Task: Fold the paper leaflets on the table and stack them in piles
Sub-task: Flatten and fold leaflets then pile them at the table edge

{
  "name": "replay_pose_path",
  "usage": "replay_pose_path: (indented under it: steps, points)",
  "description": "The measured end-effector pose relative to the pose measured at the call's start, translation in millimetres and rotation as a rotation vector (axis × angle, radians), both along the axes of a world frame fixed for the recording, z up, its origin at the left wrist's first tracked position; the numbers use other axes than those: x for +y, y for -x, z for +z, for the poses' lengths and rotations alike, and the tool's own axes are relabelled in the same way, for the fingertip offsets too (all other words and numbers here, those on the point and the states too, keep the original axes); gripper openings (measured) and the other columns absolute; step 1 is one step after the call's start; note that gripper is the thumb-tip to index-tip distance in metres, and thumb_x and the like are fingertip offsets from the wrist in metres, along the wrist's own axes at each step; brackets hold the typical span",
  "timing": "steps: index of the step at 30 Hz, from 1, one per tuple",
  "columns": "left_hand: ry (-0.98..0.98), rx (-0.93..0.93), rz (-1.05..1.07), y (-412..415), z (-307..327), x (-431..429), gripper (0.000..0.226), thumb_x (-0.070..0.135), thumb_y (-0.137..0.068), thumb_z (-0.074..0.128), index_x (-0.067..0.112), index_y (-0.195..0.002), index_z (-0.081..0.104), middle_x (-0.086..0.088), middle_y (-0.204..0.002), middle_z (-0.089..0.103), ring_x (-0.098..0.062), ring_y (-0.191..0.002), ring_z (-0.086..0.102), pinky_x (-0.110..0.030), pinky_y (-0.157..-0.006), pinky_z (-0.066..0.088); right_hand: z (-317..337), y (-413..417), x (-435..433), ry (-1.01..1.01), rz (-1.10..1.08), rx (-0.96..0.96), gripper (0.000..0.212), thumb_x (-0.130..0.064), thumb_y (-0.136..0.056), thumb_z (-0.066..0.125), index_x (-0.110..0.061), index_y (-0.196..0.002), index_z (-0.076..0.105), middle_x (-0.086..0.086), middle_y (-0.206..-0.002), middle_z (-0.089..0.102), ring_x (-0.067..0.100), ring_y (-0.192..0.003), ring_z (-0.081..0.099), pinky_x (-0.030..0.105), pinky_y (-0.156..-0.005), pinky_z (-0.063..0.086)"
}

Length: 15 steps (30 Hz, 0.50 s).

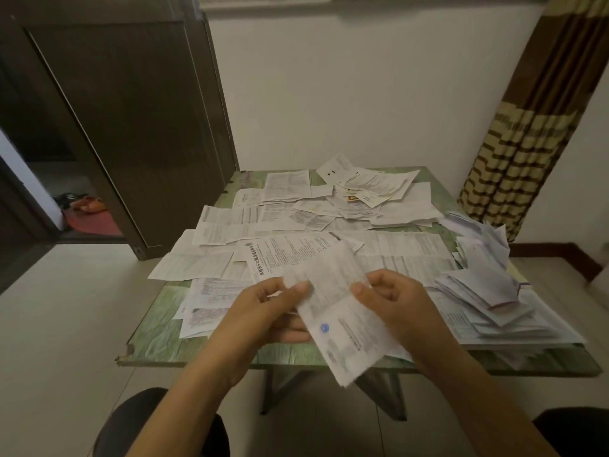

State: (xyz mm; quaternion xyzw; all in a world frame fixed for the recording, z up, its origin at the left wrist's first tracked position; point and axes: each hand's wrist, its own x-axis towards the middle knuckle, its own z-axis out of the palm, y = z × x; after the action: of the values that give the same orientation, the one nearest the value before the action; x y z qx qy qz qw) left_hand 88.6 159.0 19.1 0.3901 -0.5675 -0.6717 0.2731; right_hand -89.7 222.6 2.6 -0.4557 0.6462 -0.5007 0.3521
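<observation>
Thin matt creased paper leaflets [286, 225] on a chipped, marble-look table [158, 338], woven cloth curtain [527, 143] right of it, dark smooth wood door [115, 127] left.

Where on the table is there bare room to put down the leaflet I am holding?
Bare green table shows at the near left corner, between the loose leaflets and the table edge. Those crowd the middle; the folded pile fills the right side.

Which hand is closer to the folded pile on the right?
Right. The right hand is beside the folded pile, apart from it; the left hand is beyond the held leaflet.
</observation>
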Motion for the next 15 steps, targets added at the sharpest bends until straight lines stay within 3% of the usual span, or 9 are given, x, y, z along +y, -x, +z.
replay_pose_path:
  steps: [6,9,13,15]
  points:
    - [0.140,-0.085,0.107,17.2,-15.9,19.4,0.011,0.014,-0.091,0.057,0.015,-0.096,0.066,0.002,-0.080,0.075,-0.012,-0.075,0.072,-0.021,-0.059,0.056,-10.8,-6.7,1.2,0.014,-0.070,-0.063,0.010,-0.021,-0.090,0.059,-0.012,-0.094,0.059,-0.004,-0.086,0.071,0.007,-0.071,0.070,0.015,-0.054,0.052]
    - [0.202,-0.078,0.229,19.1,-16.9,15.5,0.010,0.012,-0.089,0.059,0.013,-0.091,0.069,-0.008,-0.074,0.073,-0.015,-0.070,0.071,-0.025,-0.060,0.058,-14.1,-1.7,4.0,-0.072,-0.003,-0.132,0.008,-0.016,-0.092,0.056,-0.010,-0.097,0.058,-0.003,-0.091,0.072,0.009,-0.078,0.070,0.019,-0.060,0.054]
    - [0.153,-0.035,0.264,18.9,-17.5,13.1,0.016,0.003,-0.090,0.057,0.014,-0.087,0.069,-0.007,-0.078,0.074,-0.021,-0.074,0.072,-0.036,-0.067,0.058,-16.9,4.6,7.0,-0.131,0.021,-0.291,0.014,-0.009,-0.094,0.050,-0.015,-0.102,0.059,0.000,-0.096,0.071,0.015,-0.082,0.071,0.027,-0.064,0.057]
    - [0.105,-0.007,0.244,19.0,-16.1,12.9,0.023,-0.004,-0.089,0.052,0.011,-0.084,0.069,-0.005,-0.080,0.074,-0.019,-0.075,0.071,-0.031,-0.065,0.057,-17.2,5.7,7.7,-0.112,0.009,-0.345,0.013,-0.008,-0.094,0.049,-0.014,-0.095,0.061,0.002,-0.091,0.071,0.017,-0.080,0.071,0.027,-0.062,0.057]
